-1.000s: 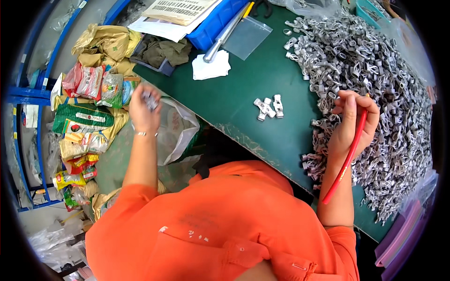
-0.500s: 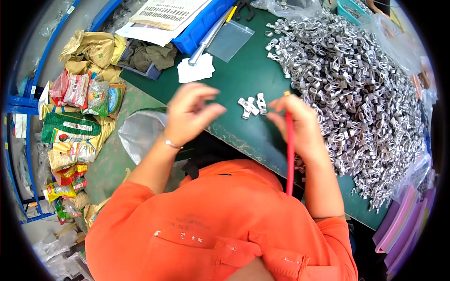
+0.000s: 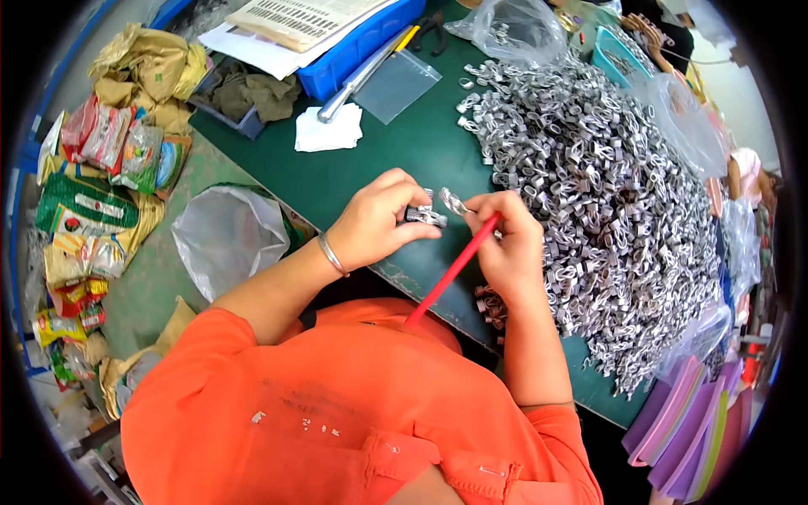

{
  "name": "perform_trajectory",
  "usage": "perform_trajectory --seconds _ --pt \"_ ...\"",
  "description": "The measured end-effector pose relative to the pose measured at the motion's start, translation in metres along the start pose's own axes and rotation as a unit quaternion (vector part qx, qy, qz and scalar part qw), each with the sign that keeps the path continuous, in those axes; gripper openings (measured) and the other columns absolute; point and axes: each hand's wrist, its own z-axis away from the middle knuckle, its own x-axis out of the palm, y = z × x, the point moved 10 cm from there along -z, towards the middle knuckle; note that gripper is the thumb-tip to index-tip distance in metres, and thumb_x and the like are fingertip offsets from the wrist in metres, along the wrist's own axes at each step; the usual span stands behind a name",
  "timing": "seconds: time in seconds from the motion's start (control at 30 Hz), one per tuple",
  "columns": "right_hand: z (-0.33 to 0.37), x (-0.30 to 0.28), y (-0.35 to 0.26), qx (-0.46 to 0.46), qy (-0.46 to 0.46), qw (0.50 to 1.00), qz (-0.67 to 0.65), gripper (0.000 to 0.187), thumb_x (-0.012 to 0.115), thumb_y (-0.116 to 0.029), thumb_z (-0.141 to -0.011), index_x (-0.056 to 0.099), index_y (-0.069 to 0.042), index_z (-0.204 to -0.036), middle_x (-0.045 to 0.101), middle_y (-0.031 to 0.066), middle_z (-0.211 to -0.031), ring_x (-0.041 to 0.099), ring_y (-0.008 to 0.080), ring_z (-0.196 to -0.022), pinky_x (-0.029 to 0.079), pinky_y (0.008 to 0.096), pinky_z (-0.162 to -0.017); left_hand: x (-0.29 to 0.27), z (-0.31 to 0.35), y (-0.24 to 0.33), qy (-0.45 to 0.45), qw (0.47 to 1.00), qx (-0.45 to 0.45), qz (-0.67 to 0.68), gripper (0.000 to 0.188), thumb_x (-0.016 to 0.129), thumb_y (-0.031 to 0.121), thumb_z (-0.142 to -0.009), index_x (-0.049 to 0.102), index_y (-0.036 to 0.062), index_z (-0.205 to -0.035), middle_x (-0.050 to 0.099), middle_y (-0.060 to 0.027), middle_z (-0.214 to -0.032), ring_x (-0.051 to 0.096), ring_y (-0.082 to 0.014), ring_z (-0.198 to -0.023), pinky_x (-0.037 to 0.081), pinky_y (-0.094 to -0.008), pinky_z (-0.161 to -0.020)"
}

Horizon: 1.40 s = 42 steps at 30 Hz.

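Over the green table [image 3: 442, 139], near its front edge, my left hand [image 3: 379, 219] is closed around small silvery metal parts [image 3: 427, 217]. Its fingers partly hide them, so I cannot tell whether they touch the table. Just to the right, my right hand [image 3: 511, 244] pinches another looped metal part [image 3: 454, 201] at its fingertips. The same hand also keeps hold of a long red rod [image 3: 450, 273], which slants down toward my orange shirt. A large heap of similar metal parts [image 3: 606, 177] covers the table right beside that hand.
Behind my hands are a blue bin [image 3: 332, 76] with papers, a zip bag [image 3: 400, 88] and a white cloth [image 3: 328, 130]. A lined sack [image 3: 227, 236] stands left of the table edge. Pink and purple sheets [image 3: 682, 421] hang at right. Another person's hand [image 3: 644, 34] shows far right.
Both hands have come together over the metal parts that lay loose on the table. The left has closed on some, the right on one. The red rod has swung from upright to slanted.
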Motion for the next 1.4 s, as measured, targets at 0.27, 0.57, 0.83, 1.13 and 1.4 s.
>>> perform_trajectory --seconds 0.27,0.57,0.83,1.13,1.4 --pt "0.003 0.002 -0.013 -0.077 -0.049 0.992 -0.082 0.019 0.054 0.008 -0.079 0.04 -0.005 -0.076 0.06 0.0119 -0.092 0.054 0.0119 -0.072 0.045 0.0235 -0.063 0.009 0.0 -0.009 0.014 0.913 -0.169 0.371 0.013 0.065 0.003 -0.077 0.059 -0.0022 -0.088 0.061 -0.0073 -0.079 0.055 -0.0086 -0.065 0.045 -0.0213 -0.056" --pt "0.001 -0.004 0.008 0.037 0.018 0.954 -0.297 0.025 0.06 0.004 -0.079 0.037 -0.006 -0.079 0.058 0.0162 -0.09 0.058 0.0135 -0.075 0.048 0.0235 -0.06 -0.016 -0.001 0.066 0.078 0.971 0.21 0.086 0.024 0.073 -0.004 -0.061 0.062 0.002 -0.081 0.06 -0.0101 -0.078 0.059 -0.0185 -0.067 0.049 -0.0273 -0.062" --pt "0.012 -0.032 -0.052 -0.258 0.128 0.957 -0.028 0.03 0.062 0.012 -0.063 0.04 -0.007 -0.071 0.061 0.0132 -0.081 0.058 0.0209 -0.066 0.047 0.0264 -0.055 -0.014 -0.003 0.044 0.079 0.982 0.103 0.14 0.021 0.068 -0.002 -0.067 0.057 0.0025 -0.084 0.056 -0.0095 -0.092 0.059 -0.0179 -0.073 0.048 -0.0265 -0.062" --pt "0.02 -0.125 -0.095 -0.298 0.207 0.932 0.01 0.026 0.059 0.013 -0.066 0.042 -0.004 -0.075 0.058 0.0124 -0.082 0.061 0.0198 -0.065 0.048 0.0277 -0.056 0.005 -0.006 0.014 -0.034 0.995 0.024 -0.089 0.02 0.07 -0.001 -0.064 0.057 0.0013 -0.079 0.051 -0.0079 -0.076 0.049 -0.0166 -0.057 0.041 -0.0257 -0.053" --pt "0.017 -0.326 -0.098 -0.282 0.468 0.828 0.123 0.021 0.063 0.005 -0.074 0.045 -0.002 -0.084 0.054 0.007 -0.082 0.055 0.0117 -0.071 0.048 0.0244 -0.061 -0.001 -0.007 -0.012 0.03 0.979 -0.083 0.182 0.008 0.064 -0.004 -0.073 0.057 -0.0023 -0.078 0.051 -0.0035 -0.078 0.052 -0.0072 -0.06 0.042 -0.0189 -0.05"
